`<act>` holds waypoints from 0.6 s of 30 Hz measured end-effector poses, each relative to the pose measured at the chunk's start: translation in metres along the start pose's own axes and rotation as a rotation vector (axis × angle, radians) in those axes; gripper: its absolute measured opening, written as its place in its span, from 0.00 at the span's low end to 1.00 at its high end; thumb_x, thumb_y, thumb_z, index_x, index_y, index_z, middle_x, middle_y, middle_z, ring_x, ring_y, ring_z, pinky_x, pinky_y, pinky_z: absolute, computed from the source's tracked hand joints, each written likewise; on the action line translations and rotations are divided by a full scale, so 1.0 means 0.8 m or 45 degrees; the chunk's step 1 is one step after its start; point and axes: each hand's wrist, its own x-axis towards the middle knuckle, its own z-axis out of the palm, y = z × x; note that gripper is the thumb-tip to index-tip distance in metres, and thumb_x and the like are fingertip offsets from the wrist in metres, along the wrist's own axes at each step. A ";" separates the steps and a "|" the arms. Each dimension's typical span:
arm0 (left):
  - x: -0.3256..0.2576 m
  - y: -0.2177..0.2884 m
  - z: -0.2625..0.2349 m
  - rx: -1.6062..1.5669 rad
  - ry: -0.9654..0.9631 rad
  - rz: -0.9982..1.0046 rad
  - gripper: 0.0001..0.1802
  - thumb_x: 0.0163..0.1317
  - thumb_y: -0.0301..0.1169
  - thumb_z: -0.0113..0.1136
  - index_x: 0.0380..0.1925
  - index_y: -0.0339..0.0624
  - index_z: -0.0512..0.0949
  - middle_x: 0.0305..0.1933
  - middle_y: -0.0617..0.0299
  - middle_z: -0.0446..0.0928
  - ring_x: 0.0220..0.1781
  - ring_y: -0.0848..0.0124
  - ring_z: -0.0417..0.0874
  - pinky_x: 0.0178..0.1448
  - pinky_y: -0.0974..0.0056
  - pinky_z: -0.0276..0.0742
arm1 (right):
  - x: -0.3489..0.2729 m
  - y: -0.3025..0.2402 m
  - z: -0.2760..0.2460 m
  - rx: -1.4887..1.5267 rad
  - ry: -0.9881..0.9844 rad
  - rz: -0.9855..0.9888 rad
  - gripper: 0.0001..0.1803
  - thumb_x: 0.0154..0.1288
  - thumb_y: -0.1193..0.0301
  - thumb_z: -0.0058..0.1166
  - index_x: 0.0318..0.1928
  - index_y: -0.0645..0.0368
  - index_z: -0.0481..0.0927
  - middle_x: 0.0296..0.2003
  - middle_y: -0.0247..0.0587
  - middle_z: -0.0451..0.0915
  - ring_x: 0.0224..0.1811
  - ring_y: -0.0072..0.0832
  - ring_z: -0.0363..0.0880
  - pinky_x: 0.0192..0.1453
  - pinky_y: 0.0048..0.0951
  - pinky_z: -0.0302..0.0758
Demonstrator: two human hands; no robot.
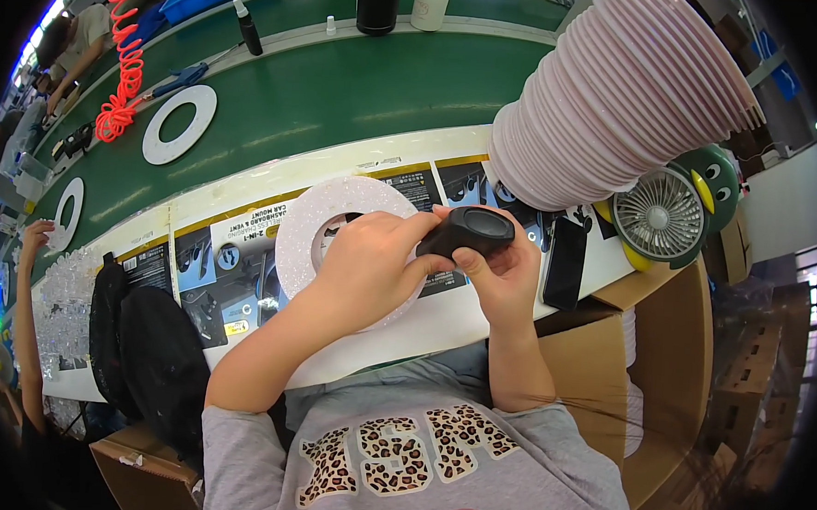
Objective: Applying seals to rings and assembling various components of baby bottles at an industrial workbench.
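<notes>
Both hands close on one black oval device [472, 232]: the right hand [504, 274] pinches it from beneath, the left hand [371, 262] curls fingers against its near end. One glittery white foam ring [311, 215] lies under the left hand, atop dark printed package sheets [232, 278]. A tall stack of pale rings [611, 99] rises just beyond the fingers.
</notes>
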 end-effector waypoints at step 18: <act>-0.044 0.005 -0.026 0.078 -0.039 -0.254 0.15 0.45 0.23 0.66 0.37 0.35 0.78 0.31 0.52 0.80 0.35 0.55 0.81 0.40 0.58 0.75 | -0.015 0.020 0.037 0.079 -0.099 0.085 0.22 0.58 0.75 0.62 0.50 0.71 0.70 0.47 0.54 0.79 0.49 0.33 0.79 0.53 0.30 0.77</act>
